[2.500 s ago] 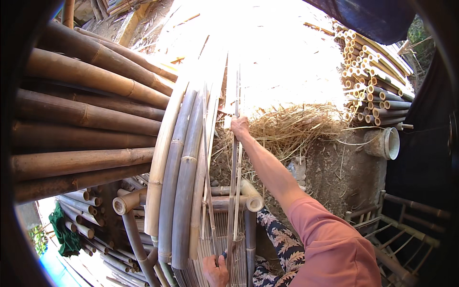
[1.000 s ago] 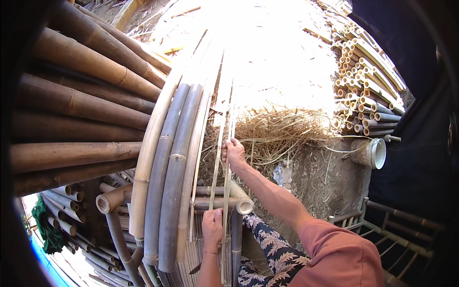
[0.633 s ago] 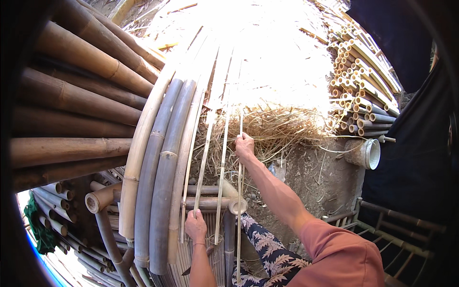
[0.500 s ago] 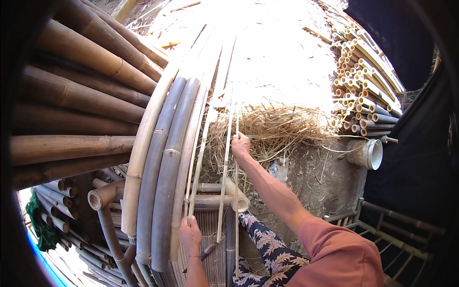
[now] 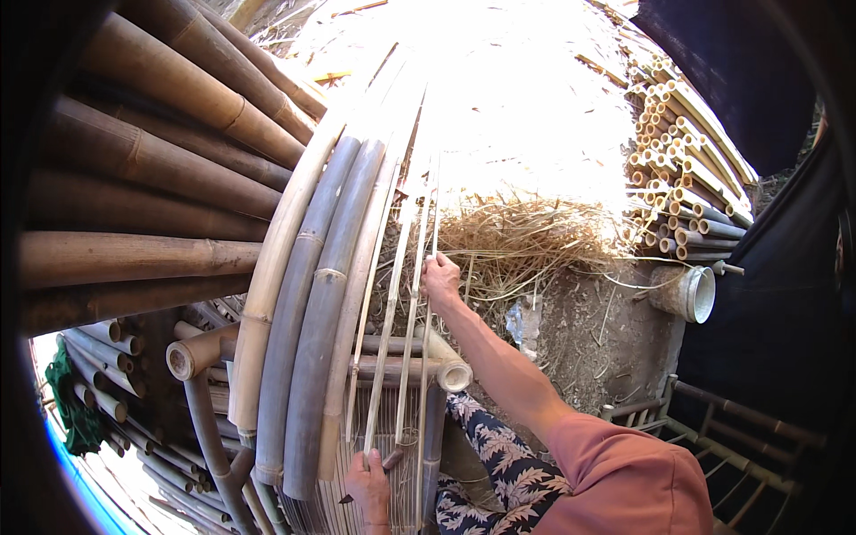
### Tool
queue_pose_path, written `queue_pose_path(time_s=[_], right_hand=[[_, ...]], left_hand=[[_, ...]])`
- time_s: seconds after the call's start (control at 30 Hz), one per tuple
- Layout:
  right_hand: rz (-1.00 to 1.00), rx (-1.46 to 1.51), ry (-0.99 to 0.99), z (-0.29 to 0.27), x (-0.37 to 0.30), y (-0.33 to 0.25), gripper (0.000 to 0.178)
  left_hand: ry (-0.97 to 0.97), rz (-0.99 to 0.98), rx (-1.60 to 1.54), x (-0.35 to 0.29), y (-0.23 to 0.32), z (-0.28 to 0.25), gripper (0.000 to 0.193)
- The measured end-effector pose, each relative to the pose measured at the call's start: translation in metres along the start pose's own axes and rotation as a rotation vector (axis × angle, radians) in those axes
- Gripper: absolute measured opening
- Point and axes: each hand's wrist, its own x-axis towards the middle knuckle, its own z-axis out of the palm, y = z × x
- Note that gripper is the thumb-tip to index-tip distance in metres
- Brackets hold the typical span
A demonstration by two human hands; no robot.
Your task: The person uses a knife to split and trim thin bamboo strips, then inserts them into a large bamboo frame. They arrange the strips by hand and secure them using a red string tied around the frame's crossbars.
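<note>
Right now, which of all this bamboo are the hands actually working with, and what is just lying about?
In hand: thin bamboo strips, right hand, left hand.
Lying about: thick brown poles, grey poles, stacked cut canes, dry straw, white pipe.

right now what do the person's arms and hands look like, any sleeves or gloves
Both hands are bare, no gloves, rings or watch that I can see. The right hand leads back along a bare forearm to a short, loose salmon-pink sleeve that ends near the elbow. Of the left hand only the hand and wrist show at the lower edge, so any sleeve there is out of view.
</note>
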Motion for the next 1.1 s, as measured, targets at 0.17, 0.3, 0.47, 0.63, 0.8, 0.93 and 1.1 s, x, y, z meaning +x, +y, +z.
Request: queue_pose_path(time_s=[0.17,0.3,0.47,0.63,0.8,0.93,1.1], right_hand=[[-0.118,-0.189,0.091,-0.048,0.028,0.012,0.015],[-0.176,-0.282,0.196,-0.067,0.041,0.026,0.022],[-0.165,-0.399,0.232,-0.052,0.022,0.023,0.035],[-0.282,-0.498,0.326,-0.067,0.053,0.015,0.035],[-0.232,-0.472,0.212,-0.035,0.083,-0.021,0.034],[-0.267,-0.998,-0.109,-0.046,0.135,-0.011,0.062],[-0.078,-0.705,-0.295,-0.046,0.102,0.056,0.036]], left_hand=[[-0.178,-0.074,-0.153,-0.01,0.002,0.052,0.037],[-0.233,-0.088,-0.126,0.002,0.039,0.102,0.032],[-0.121,-0.058,0.004,0.007,0.008,0.136,0.036],[-0.127,-0.027,0.147,0.015,0.004,0.122,0.039],[0.159,0.165,0.373,0.021,0.017,0.086,0.049],[-0.289,-0.213,0.053,0.046,-0.045,0.101,0.046],[-0.689,-0.721,-0.73,0.062,-0.054,0.075,0.023]])
